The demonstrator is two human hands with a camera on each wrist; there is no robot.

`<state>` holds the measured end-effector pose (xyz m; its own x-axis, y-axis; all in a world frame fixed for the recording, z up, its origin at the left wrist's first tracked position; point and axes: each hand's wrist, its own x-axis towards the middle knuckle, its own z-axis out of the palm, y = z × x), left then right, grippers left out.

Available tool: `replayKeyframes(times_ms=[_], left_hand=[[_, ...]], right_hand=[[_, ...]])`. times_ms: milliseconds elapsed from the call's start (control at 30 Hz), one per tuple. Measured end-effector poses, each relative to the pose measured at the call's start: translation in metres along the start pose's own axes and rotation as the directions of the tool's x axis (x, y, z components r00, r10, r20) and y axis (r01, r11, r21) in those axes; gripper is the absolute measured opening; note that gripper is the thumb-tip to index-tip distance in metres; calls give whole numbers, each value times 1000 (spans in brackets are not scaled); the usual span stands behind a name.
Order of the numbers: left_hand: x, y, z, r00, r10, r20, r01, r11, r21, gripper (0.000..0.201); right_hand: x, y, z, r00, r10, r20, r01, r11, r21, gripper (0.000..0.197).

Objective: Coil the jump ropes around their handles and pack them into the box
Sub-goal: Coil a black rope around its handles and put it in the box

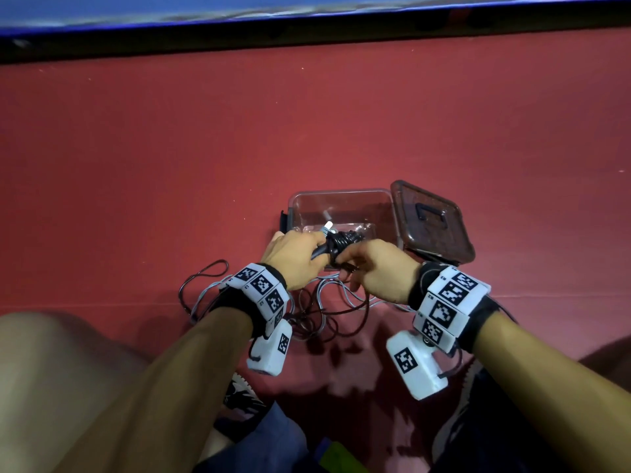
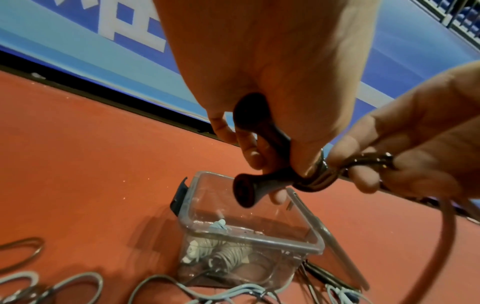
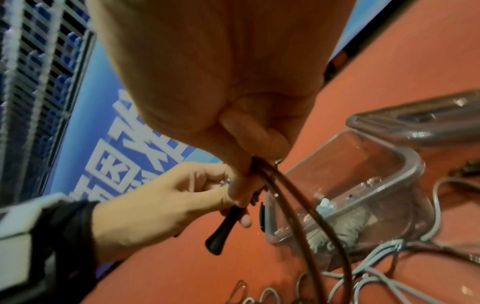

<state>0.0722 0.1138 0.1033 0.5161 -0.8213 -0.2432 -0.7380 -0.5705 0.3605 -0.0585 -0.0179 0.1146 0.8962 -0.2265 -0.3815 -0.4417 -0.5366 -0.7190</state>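
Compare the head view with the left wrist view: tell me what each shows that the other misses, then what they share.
Only the head view shows both wrists with their marker bands, the person's knee and shoe, and the full lid lying right of the box.

Only the left wrist view shows the flared ends of the black handles gripped by the left hand, and a grey rope already coiled inside the box.

Both show the clear box, the right hand pinching the dark rope, and loose ropes on the red floor.
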Motion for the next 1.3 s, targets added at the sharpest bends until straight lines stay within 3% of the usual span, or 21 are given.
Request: replayKeyframes(times_ms=[67,300,467,567,833,1000,1167,1300], left_hand=[[-1,0,2,999,30,42,-32,998,53,14],[-4,5,1,972,142,186,-168,977,134,16],[-6,9,-2,950,153,271,-212,956,202,3],[-8,10,-1,936,133,324,-203,960,193,21],[-9,7,3,923,139,359,-213,961,174,35],[-10,8,8,919,180,352,-203,979,28,36],[-6,-3,8,947,170,274,-127,978,-167,23],[-5,-4,7,937,180,298,-52,919,-390,22]], right_hand=[[-2,-2,-2,1000,-16,-19,15,998,-57,38],[-5,-3,-8,997,-23,-79,9,984,-176,14],[0,5,-3,1000,10,22,-11,999,33,15],[0,4,1,999,-5,52,3,1000,29,20],[-4,-1,-11,998,-56,8,56,973,-222,17],[-3,1,-17,997,-49,-53,35,970,-240,18],[-3,10,-20,980,-8,-198,-34,977,-208,42],[-3,19,-17,975,36,-219,-18,997,80,48]])
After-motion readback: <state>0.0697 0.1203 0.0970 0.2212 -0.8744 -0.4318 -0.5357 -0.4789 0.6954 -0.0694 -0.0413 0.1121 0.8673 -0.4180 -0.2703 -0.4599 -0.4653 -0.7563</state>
